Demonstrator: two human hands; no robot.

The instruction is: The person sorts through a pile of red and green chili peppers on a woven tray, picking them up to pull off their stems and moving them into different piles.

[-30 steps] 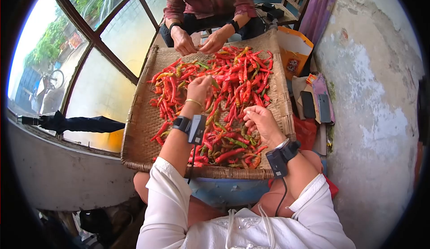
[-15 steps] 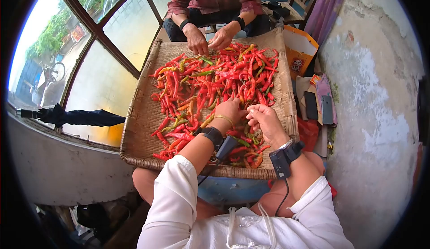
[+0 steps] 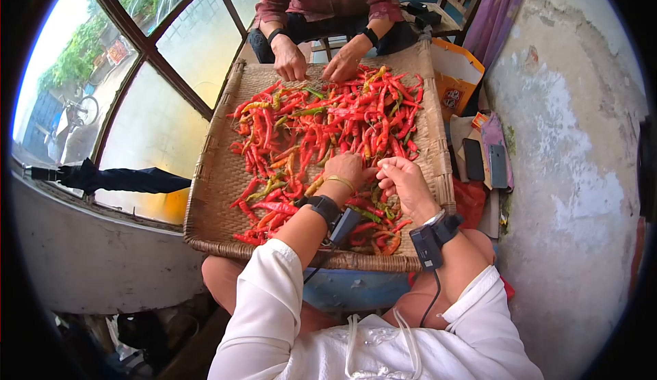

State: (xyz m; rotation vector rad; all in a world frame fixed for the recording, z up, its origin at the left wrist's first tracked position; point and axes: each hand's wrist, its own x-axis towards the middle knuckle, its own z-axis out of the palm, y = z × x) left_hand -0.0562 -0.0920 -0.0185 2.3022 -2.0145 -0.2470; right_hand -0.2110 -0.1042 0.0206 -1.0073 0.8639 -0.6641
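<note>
Red chili peppers (image 3: pixel 318 134), with a few green and yellowish ones among them, lie heaped in a large woven bamboo tray (image 3: pixel 212 195). Over the near part of the heap is my left hand (image 3: pixel 346 169), back upward, its fingers curled and mostly hidden behind the hand. Close on its right, my right hand (image 3: pixel 406 183) is closed with thumb and forefinger pinched together. The two hands' fingertips almost meet. Whatever either one holds is too small or too hidden to make out.
A co-worker's two hands (image 3: pixel 290 60) are at the tray's far edge. To the right are two phones (image 3: pixel 498 166), an orange carton (image 3: pixel 455 79) and a rough wall (image 3: pixel 568 154). A folded dark umbrella (image 3: pixel 130 178) lies along the window ledge at left.
The co-worker's hands have moved apart, from nearly touching to a gap between them. My own hands stay almost in place, the right fingertips shifting very slightly.
</note>
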